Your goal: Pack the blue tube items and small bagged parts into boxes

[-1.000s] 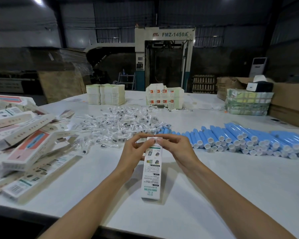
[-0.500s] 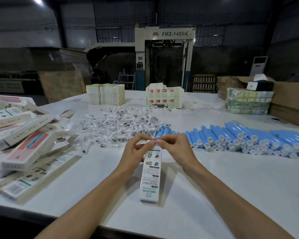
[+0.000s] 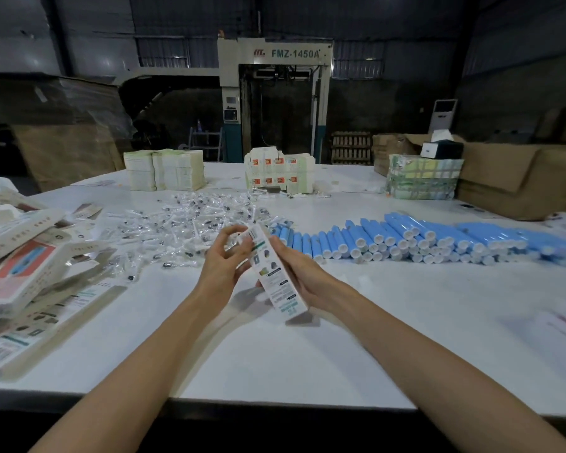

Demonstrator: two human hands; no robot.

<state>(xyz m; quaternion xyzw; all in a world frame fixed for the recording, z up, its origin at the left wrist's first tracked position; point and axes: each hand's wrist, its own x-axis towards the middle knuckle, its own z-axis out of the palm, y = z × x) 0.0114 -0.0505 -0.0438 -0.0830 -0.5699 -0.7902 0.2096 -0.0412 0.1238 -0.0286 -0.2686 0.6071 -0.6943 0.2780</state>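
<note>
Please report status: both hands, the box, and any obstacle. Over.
Right hand grips box, tilted. Left hand at box top, grip unclear. Tubes and bagged parts on table behind, not blocking.
</note>
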